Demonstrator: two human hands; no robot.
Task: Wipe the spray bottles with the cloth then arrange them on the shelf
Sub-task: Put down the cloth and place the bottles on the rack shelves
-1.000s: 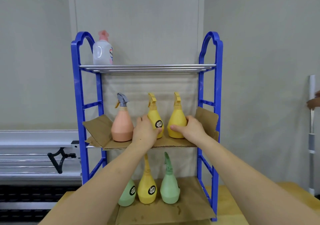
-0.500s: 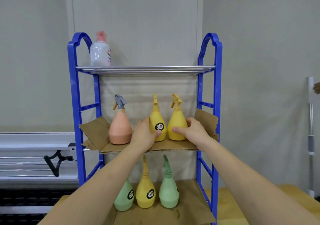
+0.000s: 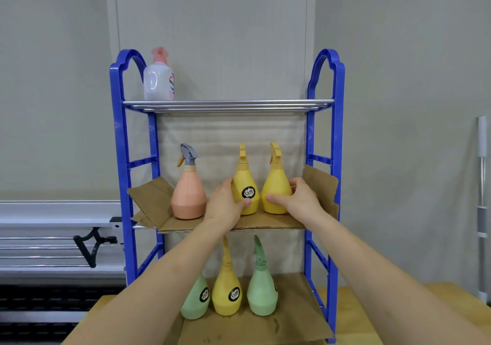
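Pale grey wall panels fill the background; frame centre holds a blue plastic shelf rack [image 3: 118, 158] with three tiers, standing on a wooden worktop [image 3: 353, 307] at the bottom of the frame. Middle tier, lined with brown cardboard [image 3: 151, 198]: a peach spray bottle [image 3: 188, 196] with a grey trigger head at left, then two yellow spray bottles, all upright. The left yellow bottle [image 3: 245, 182] shows a round black label facing the camera; its print is too small to read beyond a large "Q". The right yellow bottle [image 3: 276, 188] stands just beside it, no label visible. Left hand [image 3: 225, 206] wraps the left yellow bottle, fingers curled round its lower left side, thumb pressed on the front below the label. Right hand [image 3: 300, 201] holds the right yellow bottle, thumb across the lower front, fingers [image 3: 293, 182] curled behind its right side. Bottom tier, also on cardboard: a green bottle [image 3: 195, 299] partly hidden by the left forearm, a yellow bottle [image 3: 227, 289] and a second green bottle [image 3: 261, 291]; the first two carry the same black round label. Top tier of metal bars: a white bottle [image 3: 158, 80] with a pink pump cap at upper left, with a partly visible red and blue logo that I cannot read. Far right, a white pole [image 3: 482, 143] against the wall.
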